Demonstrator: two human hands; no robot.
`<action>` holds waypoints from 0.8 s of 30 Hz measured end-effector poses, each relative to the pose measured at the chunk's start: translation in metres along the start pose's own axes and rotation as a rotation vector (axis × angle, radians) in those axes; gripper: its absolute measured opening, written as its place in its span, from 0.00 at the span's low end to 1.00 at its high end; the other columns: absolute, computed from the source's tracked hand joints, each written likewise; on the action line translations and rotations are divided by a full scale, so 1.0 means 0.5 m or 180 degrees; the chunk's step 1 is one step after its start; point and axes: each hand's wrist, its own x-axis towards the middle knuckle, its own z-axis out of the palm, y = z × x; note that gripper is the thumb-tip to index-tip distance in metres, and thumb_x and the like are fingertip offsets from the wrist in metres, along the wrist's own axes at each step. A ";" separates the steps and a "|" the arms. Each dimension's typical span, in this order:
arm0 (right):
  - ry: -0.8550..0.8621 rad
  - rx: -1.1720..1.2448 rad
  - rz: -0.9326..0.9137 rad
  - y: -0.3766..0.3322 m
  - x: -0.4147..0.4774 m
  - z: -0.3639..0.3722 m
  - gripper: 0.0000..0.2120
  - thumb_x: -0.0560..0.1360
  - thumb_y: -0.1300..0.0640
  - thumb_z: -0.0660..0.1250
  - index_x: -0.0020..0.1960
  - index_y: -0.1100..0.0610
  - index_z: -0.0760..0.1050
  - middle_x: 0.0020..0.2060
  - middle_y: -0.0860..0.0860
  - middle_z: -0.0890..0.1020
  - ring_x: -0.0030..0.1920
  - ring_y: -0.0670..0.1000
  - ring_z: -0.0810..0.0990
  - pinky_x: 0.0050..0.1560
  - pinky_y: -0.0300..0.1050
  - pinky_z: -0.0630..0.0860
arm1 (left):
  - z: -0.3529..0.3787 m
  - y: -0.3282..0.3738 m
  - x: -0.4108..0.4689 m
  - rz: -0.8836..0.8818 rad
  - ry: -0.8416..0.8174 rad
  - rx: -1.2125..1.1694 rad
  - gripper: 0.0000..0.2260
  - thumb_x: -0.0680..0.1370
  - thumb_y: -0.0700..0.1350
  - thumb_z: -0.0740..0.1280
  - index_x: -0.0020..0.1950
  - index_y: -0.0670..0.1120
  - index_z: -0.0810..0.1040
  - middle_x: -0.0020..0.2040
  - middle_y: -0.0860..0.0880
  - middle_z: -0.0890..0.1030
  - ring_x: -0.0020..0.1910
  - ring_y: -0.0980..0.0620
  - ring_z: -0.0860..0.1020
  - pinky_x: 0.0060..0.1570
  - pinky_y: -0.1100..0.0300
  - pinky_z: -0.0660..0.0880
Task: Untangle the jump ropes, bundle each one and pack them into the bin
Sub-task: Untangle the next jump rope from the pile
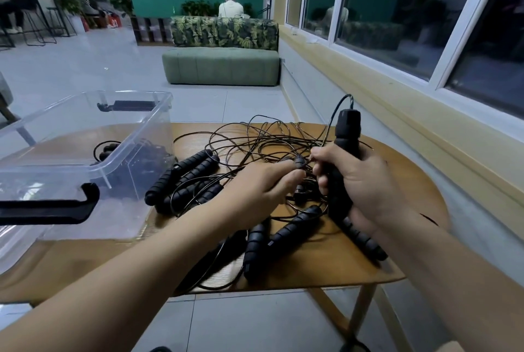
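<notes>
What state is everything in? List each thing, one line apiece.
Right hand, grips a jump rope handle upright.
Left hand, pinches the tangled cords.
Tangled cords, knotted, heaped on the wooden table.
Loose handles, lying flat among the cords.
Clear plastic bin, lidless, upright, bundled rope inside.

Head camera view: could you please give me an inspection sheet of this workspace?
Surface: wooden table, rounded edge.
Job's things: clear bin on the left, a bundled rope inside; loose handles on the table.
Clutter: nothing seen.
Grips: left hand pinches the cords; right hand grips an upright handle.
Cables: the cords lie tangled in a heap mid-table.
Surroundings: green sofa, windows, a seated person behind.
</notes>
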 end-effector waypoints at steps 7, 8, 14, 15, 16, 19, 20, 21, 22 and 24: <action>0.0566 0.0786 -0.0160 -0.045 0.027 -0.029 0.06 0.78 0.63 0.74 0.44 0.58 0.78 0.31 0.52 0.81 0.27 0.47 0.74 0.27 0.38 0.73 | -0.003 -0.056 0.027 -0.0142 0.0327 0.0180 0.15 0.88 0.54 0.60 0.46 0.48 0.76 0.38 0.52 0.81 0.38 0.55 0.78 0.42 0.55 0.74; 0.0610 0.0852 -0.0149 -0.048 0.034 -0.036 0.06 0.78 0.63 0.74 0.44 0.58 0.78 0.32 0.52 0.81 0.27 0.46 0.75 0.28 0.39 0.73 | -0.003 -0.061 0.030 -0.0201 0.0340 0.0158 0.15 0.87 0.54 0.61 0.47 0.48 0.77 0.38 0.52 0.82 0.38 0.56 0.79 0.42 0.54 0.74; 0.0361 0.0604 0.0101 -0.033 0.059 -0.051 0.11 0.78 0.51 0.76 0.53 0.58 0.82 0.41 0.52 0.88 0.30 0.45 0.79 0.29 0.38 0.76 | 0.003 -0.029 0.042 -0.0252 0.0704 -0.0046 0.12 0.87 0.51 0.63 0.47 0.50 0.80 0.35 0.52 0.82 0.33 0.57 0.78 0.35 0.57 0.72; 0.0190 0.0463 0.0162 -0.028 0.055 -0.045 0.14 0.76 0.49 0.77 0.54 0.59 0.82 0.42 0.53 0.88 0.31 0.46 0.79 0.28 0.38 0.76 | 0.003 -0.012 0.044 -0.0206 0.0806 -0.0090 0.12 0.87 0.51 0.63 0.47 0.50 0.80 0.34 0.52 0.81 0.32 0.57 0.77 0.34 0.59 0.70; 0.0013 0.0330 0.0197 -0.023 0.050 -0.037 0.16 0.75 0.48 0.77 0.54 0.60 0.83 0.41 0.53 0.87 0.31 0.46 0.78 0.28 0.38 0.75 | 0.002 0.005 0.047 -0.0133 0.0905 -0.0094 0.12 0.87 0.51 0.63 0.47 0.50 0.79 0.33 0.52 0.80 0.32 0.57 0.76 0.33 0.58 0.69; -0.0236 0.0048 0.0055 -0.021 0.032 -0.015 0.14 0.75 0.50 0.78 0.51 0.60 0.82 0.38 0.53 0.84 0.31 0.49 0.77 0.28 0.40 0.74 | -0.004 0.049 0.060 0.0136 0.1015 0.0056 0.10 0.87 0.49 0.64 0.46 0.48 0.77 0.33 0.57 0.76 0.32 0.60 0.73 0.34 0.56 0.69; -0.0212 0.0073 -0.0055 -0.027 0.030 -0.010 0.12 0.76 0.52 0.78 0.49 0.59 0.81 0.36 0.52 0.83 0.30 0.50 0.76 0.28 0.42 0.74 | -0.010 0.058 0.066 0.0204 0.0986 0.0133 0.10 0.87 0.48 0.64 0.47 0.48 0.77 0.33 0.58 0.76 0.33 0.60 0.73 0.35 0.56 0.69; -0.0159 0.0118 -0.0152 -0.036 0.029 -0.007 0.10 0.76 0.54 0.78 0.48 0.58 0.80 0.35 0.52 0.81 0.29 0.50 0.75 0.28 0.43 0.73 | -0.017 0.064 0.073 0.0239 0.0951 0.0203 0.10 0.87 0.48 0.64 0.47 0.48 0.77 0.33 0.57 0.75 0.33 0.57 0.73 0.36 0.54 0.70; -0.0086 0.0133 -0.0211 -0.046 0.031 -0.006 0.08 0.77 0.56 0.78 0.46 0.58 0.80 0.34 0.52 0.80 0.28 0.50 0.74 0.27 0.43 0.73 | -0.025 0.070 0.080 0.0237 0.0907 0.0246 0.10 0.87 0.48 0.63 0.47 0.48 0.76 0.33 0.55 0.75 0.33 0.55 0.73 0.37 0.52 0.71; -0.0003 0.0097 -0.0238 -0.067 0.039 -0.004 0.08 0.77 0.59 0.77 0.43 0.57 0.80 0.32 0.52 0.78 0.27 0.49 0.73 0.27 0.41 0.72 | -0.039 0.080 0.093 0.0135 0.0731 0.0193 0.11 0.87 0.48 0.63 0.45 0.50 0.74 0.32 0.53 0.78 0.33 0.51 0.76 0.37 0.52 0.72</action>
